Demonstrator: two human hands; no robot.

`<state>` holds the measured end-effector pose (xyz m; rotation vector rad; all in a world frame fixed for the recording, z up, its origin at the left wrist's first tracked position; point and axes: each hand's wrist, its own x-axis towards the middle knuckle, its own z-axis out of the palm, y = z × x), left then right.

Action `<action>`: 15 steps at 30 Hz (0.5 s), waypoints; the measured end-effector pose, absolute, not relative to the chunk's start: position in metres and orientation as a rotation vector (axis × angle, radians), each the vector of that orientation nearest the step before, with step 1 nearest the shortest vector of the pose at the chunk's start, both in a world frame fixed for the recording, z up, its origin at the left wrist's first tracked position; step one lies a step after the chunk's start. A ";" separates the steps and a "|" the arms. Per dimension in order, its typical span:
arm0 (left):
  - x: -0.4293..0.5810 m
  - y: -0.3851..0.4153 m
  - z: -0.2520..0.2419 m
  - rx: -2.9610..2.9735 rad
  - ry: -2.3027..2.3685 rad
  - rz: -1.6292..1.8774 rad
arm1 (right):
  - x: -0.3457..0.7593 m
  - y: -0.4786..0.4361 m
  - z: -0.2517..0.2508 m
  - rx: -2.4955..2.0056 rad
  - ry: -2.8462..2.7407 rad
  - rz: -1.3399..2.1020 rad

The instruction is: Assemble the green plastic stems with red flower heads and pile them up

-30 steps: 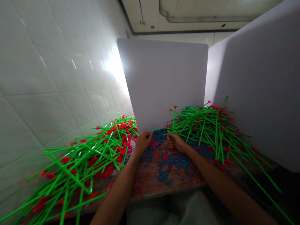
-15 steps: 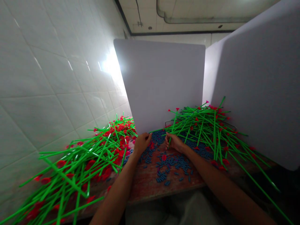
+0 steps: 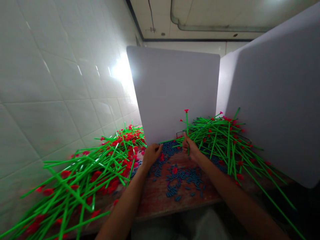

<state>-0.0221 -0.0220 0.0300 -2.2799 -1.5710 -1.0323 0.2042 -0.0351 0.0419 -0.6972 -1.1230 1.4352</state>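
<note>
Beside the right pile (image 3: pixel 217 128), your right hand (image 3: pixel 191 148) pinches a stick (image 3: pixel 187 122) upright; swung right, it could snag. Your left hand (image 3: pixel 151 154) curls, around what I can't tell.

Passage is available between the left hand (image 3: pixel 152 155) and the right hand (image 3: pixel 192 149), over blue pieces (image 3: pixel 172 191) lying low on the tabletop (image 3: pixel 157 200). An upright green stick (image 3: pixel 187 125) in the right hand rises beside this gap. Forward reach is obstructed by the white panel (image 3: pixel 175 86). Left stick heap (image 3: pixel 103 168) and tiled wall (image 3: pixel 50 83) restrict the left; right stick heap (image 3: pixel 218 135) and side panel (image 3: pixel 275 100) restrict the right.
</note>
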 end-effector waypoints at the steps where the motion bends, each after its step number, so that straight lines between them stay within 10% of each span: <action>1: -0.022 -0.022 0.030 -2.281 -1.576 -1.037 | 0.206 -0.036 0.049 -0.706 -1.128 1.447; 15: -0.020 -0.019 0.030 -2.339 -1.536 -1.060 | 0.221 -0.050 0.142 -0.477 -1.243 1.275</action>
